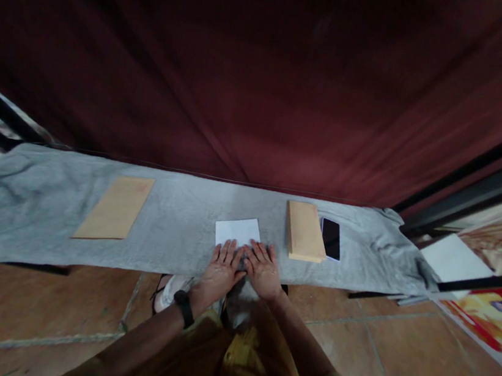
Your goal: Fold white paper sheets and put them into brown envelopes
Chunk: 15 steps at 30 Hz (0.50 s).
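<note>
A white sheet of paper lies at the front middle of a grey cloth-covered bench. My left hand rests flat on its near edge, fingers stretched out, a dark band on the wrist. Beside it my right hand also lies flat, fingertips on the paper's near right corner. The two thumbs come close together. Both hands cover the paper's near edge. A stack of brown envelopes sits just right of my right hand. Farther left lies a flat brown envelope, apart from both hands.
A phone with a dark screen lies against the envelope stack's right side. Behind the grey cloth hangs a dark red curtain. Black metal bars stand at the right. A white board and a colourful printed bag are beyond the bench's right end.
</note>
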### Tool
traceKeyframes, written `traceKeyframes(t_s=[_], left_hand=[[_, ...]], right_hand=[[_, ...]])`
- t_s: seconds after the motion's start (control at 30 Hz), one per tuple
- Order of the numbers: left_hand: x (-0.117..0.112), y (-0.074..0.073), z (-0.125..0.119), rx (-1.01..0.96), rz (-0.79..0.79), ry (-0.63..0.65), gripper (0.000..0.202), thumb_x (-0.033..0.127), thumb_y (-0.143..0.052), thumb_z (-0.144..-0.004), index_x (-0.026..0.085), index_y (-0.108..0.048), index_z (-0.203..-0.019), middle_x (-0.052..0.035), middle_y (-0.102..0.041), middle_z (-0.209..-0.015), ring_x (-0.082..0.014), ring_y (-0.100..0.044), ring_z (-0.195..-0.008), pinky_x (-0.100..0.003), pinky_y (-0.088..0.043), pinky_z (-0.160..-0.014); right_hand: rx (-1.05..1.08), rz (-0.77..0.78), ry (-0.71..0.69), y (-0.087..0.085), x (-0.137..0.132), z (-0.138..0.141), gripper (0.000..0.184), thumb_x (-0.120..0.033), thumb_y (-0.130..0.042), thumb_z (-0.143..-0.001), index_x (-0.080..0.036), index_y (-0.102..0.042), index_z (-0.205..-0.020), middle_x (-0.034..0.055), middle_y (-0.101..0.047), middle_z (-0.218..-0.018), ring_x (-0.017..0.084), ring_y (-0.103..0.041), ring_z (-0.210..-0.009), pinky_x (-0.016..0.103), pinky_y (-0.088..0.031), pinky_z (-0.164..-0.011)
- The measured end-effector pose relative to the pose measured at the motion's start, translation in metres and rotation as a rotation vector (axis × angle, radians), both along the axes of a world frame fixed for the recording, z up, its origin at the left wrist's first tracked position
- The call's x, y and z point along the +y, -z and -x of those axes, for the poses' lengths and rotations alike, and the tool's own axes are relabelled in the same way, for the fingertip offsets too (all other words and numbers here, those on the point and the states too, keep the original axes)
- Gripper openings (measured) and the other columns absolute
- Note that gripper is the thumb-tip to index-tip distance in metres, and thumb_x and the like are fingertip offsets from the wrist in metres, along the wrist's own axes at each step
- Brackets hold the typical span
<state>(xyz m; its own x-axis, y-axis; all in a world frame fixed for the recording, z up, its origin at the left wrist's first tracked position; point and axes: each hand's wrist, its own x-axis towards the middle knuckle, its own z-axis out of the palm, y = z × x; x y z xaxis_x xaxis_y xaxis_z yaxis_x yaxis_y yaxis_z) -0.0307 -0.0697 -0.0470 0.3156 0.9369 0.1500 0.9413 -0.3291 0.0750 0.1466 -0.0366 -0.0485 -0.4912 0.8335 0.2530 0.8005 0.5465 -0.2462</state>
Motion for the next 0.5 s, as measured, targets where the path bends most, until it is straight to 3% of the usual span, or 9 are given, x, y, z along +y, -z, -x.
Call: traceKeyframes(t_s=[0.33,0.5], left_hand=[[-0.01,0.007,0.04,-0.015,-0.003,0.027,0.062,0.045,-0.048,-0.098,0.007,-0.046,-0.147,-0.0209,-0.044,-0.155,-0.0306,-0.036,-0.148,-0.05,-0.032,-0.121],[-0.006,0.004,0.038,-0.014,0.031,0.0,0.054,0.035,-0.041,-0.1,0.008,-0.048,-0.146,-0.0216,-0.049,-0.151,-0.0299,-0.041,-0.146,-0.05,-0.034,-0.119]], right_hand=[[0.015,0.016,0.032,0.002,0.002,-0.027,0.044,-0.03,-0.039,-0.105,-0.022,-0.052,-0.147,0.0077,-0.054,-0.15,0.023,-0.049,-0.139,0.047,-0.028,-0.122],[0.041,0.023,0.048,0.002,0.01,-0.022,0.041,-0.028,-0.041,-0.104,-0.023,-0.058,-0.141,0.008,-0.06,-0.143,0.022,-0.053,-0.135,0.045,-0.03,-0.12]])
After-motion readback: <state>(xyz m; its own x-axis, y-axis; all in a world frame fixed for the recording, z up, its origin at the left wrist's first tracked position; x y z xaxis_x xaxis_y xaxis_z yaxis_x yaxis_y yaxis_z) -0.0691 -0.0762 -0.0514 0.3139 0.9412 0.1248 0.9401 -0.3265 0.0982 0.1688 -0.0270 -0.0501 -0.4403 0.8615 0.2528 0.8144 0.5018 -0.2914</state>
